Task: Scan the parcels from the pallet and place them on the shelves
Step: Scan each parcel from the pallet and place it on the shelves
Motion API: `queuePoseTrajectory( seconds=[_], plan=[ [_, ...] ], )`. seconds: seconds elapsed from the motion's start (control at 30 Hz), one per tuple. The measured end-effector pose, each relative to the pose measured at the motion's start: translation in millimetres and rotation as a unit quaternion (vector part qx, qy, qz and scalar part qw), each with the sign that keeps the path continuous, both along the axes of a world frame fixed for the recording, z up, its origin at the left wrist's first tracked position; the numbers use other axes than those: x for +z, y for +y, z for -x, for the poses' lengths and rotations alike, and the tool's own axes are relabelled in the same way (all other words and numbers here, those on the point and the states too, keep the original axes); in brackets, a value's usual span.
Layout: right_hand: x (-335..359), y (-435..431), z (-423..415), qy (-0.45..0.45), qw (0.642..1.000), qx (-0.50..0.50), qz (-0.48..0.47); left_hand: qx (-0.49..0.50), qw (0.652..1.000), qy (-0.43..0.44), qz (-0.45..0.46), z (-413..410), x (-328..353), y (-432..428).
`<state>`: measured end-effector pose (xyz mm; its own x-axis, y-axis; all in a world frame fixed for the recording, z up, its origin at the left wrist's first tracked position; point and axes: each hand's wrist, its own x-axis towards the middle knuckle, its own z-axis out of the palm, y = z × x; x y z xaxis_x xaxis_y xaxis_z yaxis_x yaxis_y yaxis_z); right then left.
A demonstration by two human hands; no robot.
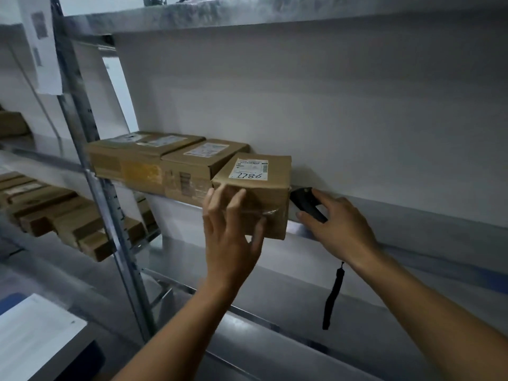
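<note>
Left hand (pixel 231 232): fingers (pixel 237 200) spread and nearly straight, pressed flat against the front face of the parcel (pixel 264 199), enclosing nothing. Right hand (pixel 338 224): just right of the parcel, curled round a black scanner (pixel 303 200) whose head sits close to the parcel's right side.

Remaining items, all placed relative to the parcel:
- The metal shelf (pixel 412 224) carries the parcel at its front edge and runs on well to the right of it.
- A second shelf (pixel 247 15) spans overhead.
- A steel upright (pixel 90 171) stands well to the left.
- A row of brown boxes (pixel 68 224) lies lower left, beyond that upright.
- Two flat cartons (pixel 132 158) (pixel 192 171) sit on the same shelf immediately left; the nearer one touches the parcel.
- A black wrist strap (pixel 333 298) hangs below right, under the right wrist.
- A white label (pixel 250 169) with handwritten digits is stuck on the parcel's top face.
</note>
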<state>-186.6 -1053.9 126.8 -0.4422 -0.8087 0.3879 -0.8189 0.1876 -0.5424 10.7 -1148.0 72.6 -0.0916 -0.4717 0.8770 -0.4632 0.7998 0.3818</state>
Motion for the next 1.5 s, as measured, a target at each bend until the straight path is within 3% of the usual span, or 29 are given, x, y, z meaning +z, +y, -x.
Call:
queuePoseTrajectory(
  seconds=[0.07, 0.23, 0.43, 0.6, 0.8, 1.23, 1.4, 1.5],
  plan=[
    [1, -13, 3, 0.002, 1.0, -0.003, -0.006, -0.008, 0.999, -0.051, -0.002, 8, -13, -9],
    [9, -36, 3, 0.036, 0.998, -0.037, -0.042, -0.062, 0.985, -0.107, -0.122, 15, -19, -39],
    [8, -27, -4, 0.033, 0.996, -0.074, -0.038, -0.138, 0.98, -0.063, -0.128, 17, -34, -45],
    [-13, 40, -7, 0.049, 0.987, -0.152, -0.004, -0.277, 0.951, -0.034, -0.134, 40, -59, -6],
    [-59, 187, -10, 0.019, 0.947, -0.321, -0.026, -0.408, 0.894, -0.086, -0.163, 81, -85, 78],
    [-137, 602, -98, -0.116, 0.78, -0.613, -0.047, -0.688, 0.668, -0.229, -0.167, 146, -109, 436],
    [-135, 743, -137, -0.14, 0.72, -0.678, -0.05, -0.757, 0.569, -0.253, -0.197, 152, -123, 588],
    [-136, 792, -156, -0.158, 0.702, -0.693, -0.039, -0.786, 0.513, -0.271, -0.211, 147, -130, 648]
  ],
)
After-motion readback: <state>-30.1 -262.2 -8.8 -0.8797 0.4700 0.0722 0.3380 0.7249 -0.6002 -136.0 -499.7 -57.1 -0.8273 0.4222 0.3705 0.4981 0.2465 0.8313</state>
